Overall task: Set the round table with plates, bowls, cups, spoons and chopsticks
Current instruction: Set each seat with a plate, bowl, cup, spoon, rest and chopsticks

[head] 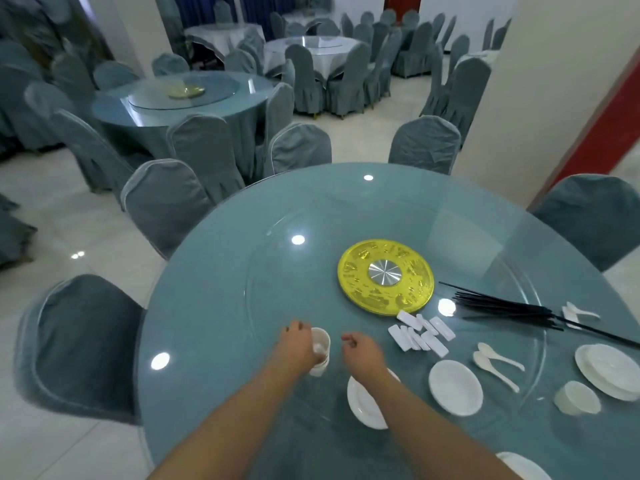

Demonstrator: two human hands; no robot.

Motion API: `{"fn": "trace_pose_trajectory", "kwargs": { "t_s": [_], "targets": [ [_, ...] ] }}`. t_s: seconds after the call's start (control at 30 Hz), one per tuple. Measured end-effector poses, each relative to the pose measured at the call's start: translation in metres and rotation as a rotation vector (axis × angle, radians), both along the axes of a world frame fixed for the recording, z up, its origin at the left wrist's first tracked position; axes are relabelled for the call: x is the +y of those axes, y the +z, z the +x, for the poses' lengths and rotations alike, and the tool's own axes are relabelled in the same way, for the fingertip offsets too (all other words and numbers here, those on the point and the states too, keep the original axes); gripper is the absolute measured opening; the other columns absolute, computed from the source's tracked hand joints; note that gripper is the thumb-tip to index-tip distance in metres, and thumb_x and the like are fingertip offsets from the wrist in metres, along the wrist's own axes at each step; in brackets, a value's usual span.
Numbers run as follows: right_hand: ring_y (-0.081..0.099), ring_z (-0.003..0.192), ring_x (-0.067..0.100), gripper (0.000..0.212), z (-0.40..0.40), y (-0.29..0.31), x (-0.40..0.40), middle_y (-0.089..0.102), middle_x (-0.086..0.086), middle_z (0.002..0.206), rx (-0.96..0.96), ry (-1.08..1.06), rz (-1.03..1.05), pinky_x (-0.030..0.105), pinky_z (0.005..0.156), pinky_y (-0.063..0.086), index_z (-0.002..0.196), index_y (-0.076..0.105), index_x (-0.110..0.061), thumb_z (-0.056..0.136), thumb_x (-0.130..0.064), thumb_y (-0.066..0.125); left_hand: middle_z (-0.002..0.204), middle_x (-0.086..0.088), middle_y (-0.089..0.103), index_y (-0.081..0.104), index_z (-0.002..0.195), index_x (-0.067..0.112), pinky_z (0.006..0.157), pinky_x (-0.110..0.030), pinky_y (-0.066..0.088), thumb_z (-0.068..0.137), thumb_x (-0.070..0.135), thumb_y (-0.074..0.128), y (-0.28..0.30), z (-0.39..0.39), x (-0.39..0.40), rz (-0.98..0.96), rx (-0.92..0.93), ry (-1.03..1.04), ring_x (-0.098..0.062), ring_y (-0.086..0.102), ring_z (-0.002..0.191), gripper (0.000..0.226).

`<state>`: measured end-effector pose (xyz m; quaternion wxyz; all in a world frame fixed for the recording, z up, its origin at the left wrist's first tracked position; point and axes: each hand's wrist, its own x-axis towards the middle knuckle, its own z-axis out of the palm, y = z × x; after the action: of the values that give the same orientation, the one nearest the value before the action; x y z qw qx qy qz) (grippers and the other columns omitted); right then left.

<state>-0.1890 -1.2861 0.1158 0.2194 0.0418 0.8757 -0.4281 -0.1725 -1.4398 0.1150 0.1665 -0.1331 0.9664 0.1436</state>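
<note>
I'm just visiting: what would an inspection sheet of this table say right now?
Surface: round table under glass, gold turntable hub at centre.
Job's things: stack of cups; plates, a stack of plates; spoons; black chopsticks; white rests; a bowl.
Clutter: nothing seen.
Hands: left hand holds the cup stack; right hand loosely curled, holds nothing.
Cables: nothing seen.
Surroundings: covered chairs, other round tables.

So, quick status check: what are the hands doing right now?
Left hand grips stack of cups. Right hand free, fingers loosely curled, above a plate. Chopsticks, spoons still unplaced. Nothing blocking.
</note>
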Motion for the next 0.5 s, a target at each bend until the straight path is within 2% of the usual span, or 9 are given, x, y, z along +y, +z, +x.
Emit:
{"fn": "trace_pose_trajectory", "kwargs": {
  "t_s": [0.17, 0.3, 0.5],
  "targets": [
    [0.06, 0.114, 0.023, 0.034, 0.0011, 0.003, -0.0006, 0.065, 0.008, 0.123, -0.014, -0.024, 0.013, 0.03, 0.1, 0.045, 0.124, 0.061, -0.013, 0.095, -0.011, 0.045, 0.128, -0.007, 0.044, 0.048, 0.128, 0.011, 0.1, -0.037, 0.042, 0.08, 0.055, 0.062, -0.0014, -0.0061, -0.0018, -0.009, -0.03, -0.02, -0.03, 0.047, 0.117, 0.067],
    [0.062, 0.108, 0.024, 0.034, 0.002, 0.0041, -0.0016, 0.066, 0.009, 0.12, -0.041, -0.026, 0.012, 0.033, 0.098, 0.048, 0.124, 0.061, -0.013, 0.094, -0.013, 0.045, 0.128, -0.007, 0.044, 0.048, 0.127, 0.01, 0.099, -0.035, 0.042, 0.078, 0.051, 0.064, -0.0004, -0.0077, -0.0047, 0.023, -0.023, -0.009, -0.029, 0.05, 0.117, 0.066],
    [0.062, 0.111, 0.026, 0.034, 0.0042, 0.0081, -0.0034, 0.067, 0.009, 0.119, -0.054, -0.028, -0.001, 0.037, 0.099, 0.049, 0.124, 0.061, -0.013, 0.094, -0.014, 0.045, 0.127, -0.009, 0.05, 0.048, 0.125, 0.009, 0.099, -0.034, 0.043, 0.077, 0.046, 0.067, 0.0082, -0.0098, -0.0047, 0.067, 0.009, -0.005, -0.027, 0.052, 0.117, 0.064]
  ]
}}
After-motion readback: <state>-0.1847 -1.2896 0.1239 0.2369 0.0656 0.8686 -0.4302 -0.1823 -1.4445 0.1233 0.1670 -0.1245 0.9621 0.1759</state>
